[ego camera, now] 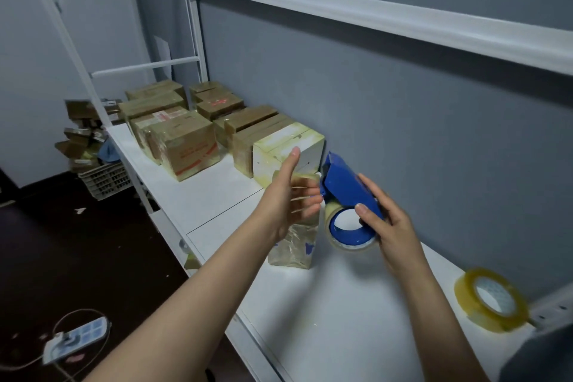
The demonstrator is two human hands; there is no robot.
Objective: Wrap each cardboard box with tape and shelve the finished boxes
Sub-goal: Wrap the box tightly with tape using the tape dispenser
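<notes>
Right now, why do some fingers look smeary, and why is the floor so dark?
In the head view, the fingers of the left hand are streaked by motion blur against the small tape-wrapped cardboard box; the right hand on the blue plastic tape dispenser looks sharper; the dark floor gets little light, while the white shelf board is evenly lit.

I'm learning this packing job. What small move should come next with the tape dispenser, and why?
Probably bring the tape dispenser in the right hand against the small box. Its nose sits close beside the box top, while the left hand lies against the box, apparently steadying it.
</notes>
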